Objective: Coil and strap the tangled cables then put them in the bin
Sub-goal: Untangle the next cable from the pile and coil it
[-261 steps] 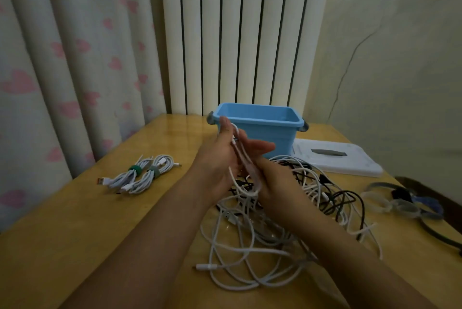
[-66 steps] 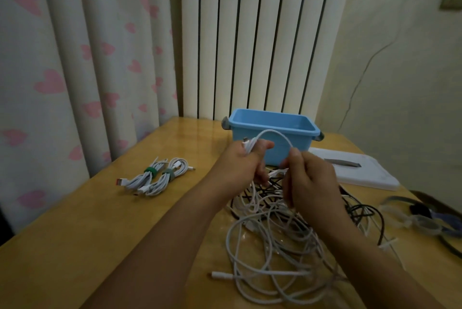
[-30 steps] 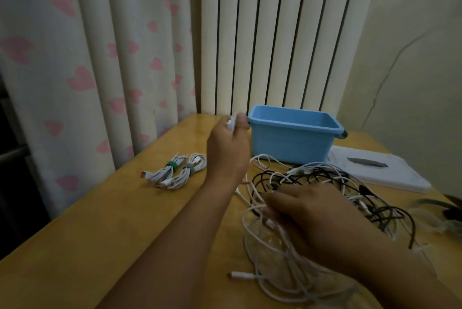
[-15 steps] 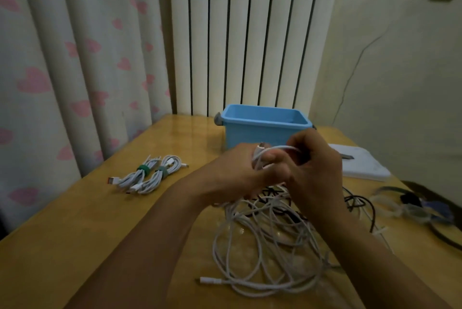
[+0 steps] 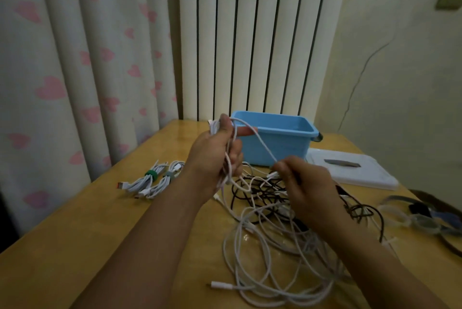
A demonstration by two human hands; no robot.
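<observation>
Heart-printed curtains (image 5: 75,71) and a white ribbed radiator (image 5: 250,38) are seen behind a wooden worktop (image 5: 75,246). Two coiled white cables (image 5: 152,182), each bound with a strap, are laid on its left part. A white lid (image 5: 355,168) is set to the right of the blue bin (image 5: 277,141), and loose straps (image 5: 425,216) are scattered near the right edge. Nothing can be made out inside the bin, whose front is partly hidden by the raised hands. Several loops of a white cable (image 5: 265,148) are gripped in the left hand (image 5: 215,158); the same cable is pinched by the right hand (image 5: 305,183). The tangled cables (image 5: 275,246), white and black, are spread below them.
</observation>
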